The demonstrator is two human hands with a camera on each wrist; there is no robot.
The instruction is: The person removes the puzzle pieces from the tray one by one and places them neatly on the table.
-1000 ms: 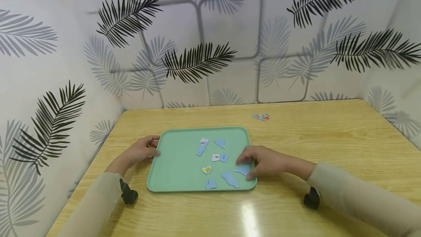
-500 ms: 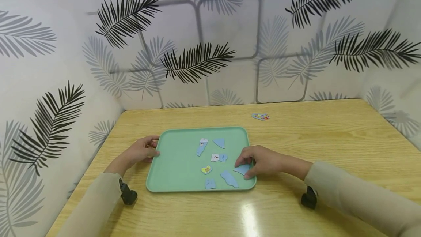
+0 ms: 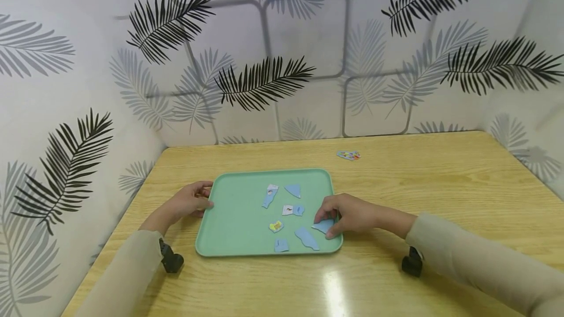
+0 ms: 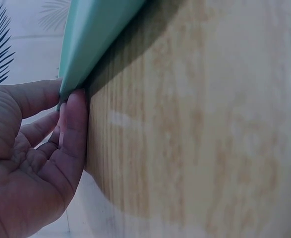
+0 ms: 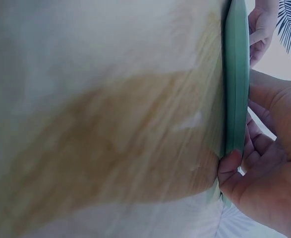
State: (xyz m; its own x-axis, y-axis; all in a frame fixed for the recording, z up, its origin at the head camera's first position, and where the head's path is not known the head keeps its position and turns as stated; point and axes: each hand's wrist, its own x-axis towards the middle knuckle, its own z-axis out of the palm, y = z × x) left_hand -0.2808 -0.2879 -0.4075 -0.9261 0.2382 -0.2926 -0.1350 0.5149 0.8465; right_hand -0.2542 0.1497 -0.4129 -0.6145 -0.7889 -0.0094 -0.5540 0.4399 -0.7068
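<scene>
A pale green rectangular tray [image 3: 238, 214] with rounded corners and a low raised rim lies flat on the worktop [image 3: 423, 170]. Seven small, irregular cut-out pieces lie apart on its right half: a blue triangle [image 3: 293, 190], two blue-and-white strips [image 3: 270, 195], a yellow scrap [image 3: 276, 226], a squarish blue patch [image 3: 281, 245], a long blue strip [image 3: 307, 238], and a pointed blue piece [image 3: 323, 226], partly covered, by the right edge.

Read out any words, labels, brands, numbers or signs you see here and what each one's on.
No text can be read for certain.
Upper blue-and-white piece: tiny marks, unreadable.
Middle blue-and-white piece: dark mark, too small.
Yellow piece: print too small.
Small blue piece: faint mark, unreadable.
Multicoloured piece: too small to tell.
</scene>
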